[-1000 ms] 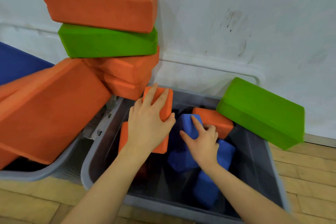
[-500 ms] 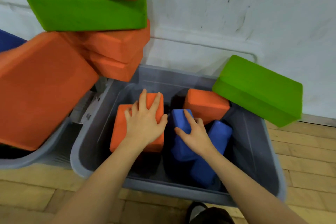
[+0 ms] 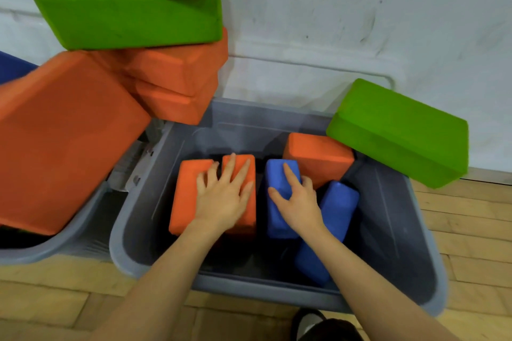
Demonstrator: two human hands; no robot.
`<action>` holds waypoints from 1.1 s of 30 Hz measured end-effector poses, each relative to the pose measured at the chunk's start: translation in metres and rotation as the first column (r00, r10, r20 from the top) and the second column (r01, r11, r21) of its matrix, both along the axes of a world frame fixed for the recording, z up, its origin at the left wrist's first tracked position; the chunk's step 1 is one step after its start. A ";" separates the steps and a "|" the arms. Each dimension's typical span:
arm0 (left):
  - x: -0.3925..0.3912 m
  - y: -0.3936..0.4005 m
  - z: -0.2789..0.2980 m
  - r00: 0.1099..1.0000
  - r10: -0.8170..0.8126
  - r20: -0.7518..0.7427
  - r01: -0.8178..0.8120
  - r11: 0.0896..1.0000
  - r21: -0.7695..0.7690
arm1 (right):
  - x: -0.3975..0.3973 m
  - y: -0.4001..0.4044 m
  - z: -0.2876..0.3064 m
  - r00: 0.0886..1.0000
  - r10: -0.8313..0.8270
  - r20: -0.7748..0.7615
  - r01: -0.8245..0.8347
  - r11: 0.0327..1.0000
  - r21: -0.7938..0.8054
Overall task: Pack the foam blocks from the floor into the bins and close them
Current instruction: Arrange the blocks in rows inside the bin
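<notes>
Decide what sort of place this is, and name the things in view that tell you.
Probably a gym or yoga studio storeroom corner: wooden floor, scuffed white wall, and foam blocks like the green block packed into a grey bin.

A grey plastic bin (image 3: 133,252) stood on the wooden plank floor (image 3: 471,219) before the white wall (image 3: 360,22). In it, two orange foam blocks (image 3: 185,196) lay side by side at left under the left hand (image 3: 224,199). To their right lay a blue foam block (image 3: 277,219) under the right hand (image 3: 300,205), and a second blue foam block (image 3: 336,207) further right. Behind them sat another orange foam block (image 3: 321,155). A green foam block (image 3: 399,133) rested on the bin's right rim. To the left, a second grey bin (image 3: 55,246) held a leaning pile of orange and green foam blocks (image 3: 133,44).
</notes>
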State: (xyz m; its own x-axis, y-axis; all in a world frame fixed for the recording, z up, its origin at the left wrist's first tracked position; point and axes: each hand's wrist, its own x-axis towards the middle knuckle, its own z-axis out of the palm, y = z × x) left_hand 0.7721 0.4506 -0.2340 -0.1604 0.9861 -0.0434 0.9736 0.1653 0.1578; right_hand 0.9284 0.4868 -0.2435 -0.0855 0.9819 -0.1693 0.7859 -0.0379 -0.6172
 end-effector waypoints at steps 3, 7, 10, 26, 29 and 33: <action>-0.008 0.000 0.004 0.996 0.063 0.059 -0.066 0.997 0.041 | 0.001 0.000 0.000 0.999 0.026 0.026 -0.025 0.999 -0.039; -0.025 -0.015 0.012 0.976 0.216 0.038 -0.218 0.974 0.058 | 0.000 -0.006 0.003 0.993 0.080 0.084 -0.080 0.997 -0.007; -0.041 -0.023 0.009 0.967 0.249 0.053 -0.240 0.962 -0.132 | -0.002 -0.011 0.000 0.996 0.085 0.034 -0.086 0.996 0.018; -0.067 0.032 0.007 0.994 0.080 0.069 -0.089 0.986 0.141 | -0.044 0.022 0.000 0.980 -0.114 -0.161 0.134 0.983 0.122; -0.068 0.026 -0.002 0.991 0.114 0.067 -0.119 0.989 0.088 | -0.050 0.026 -0.008 0.992 -0.032 -0.122 0.050 0.988 0.148; -0.067 0.019 -0.006 0.995 0.067 0.075 -0.075 0.991 0.110 | -0.041 0.022 -0.008 1.000 -0.006 0.030 0.000 0.980 0.197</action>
State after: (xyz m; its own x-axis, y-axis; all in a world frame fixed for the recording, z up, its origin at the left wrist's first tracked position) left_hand 0.7051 0.4696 -0.2395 -0.2305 0.9716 0.0530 0.9456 0.2108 0.2476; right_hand 0.8875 0.5083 -0.2517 -0.0800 0.9965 0.0253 0.8046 0.0795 -0.5885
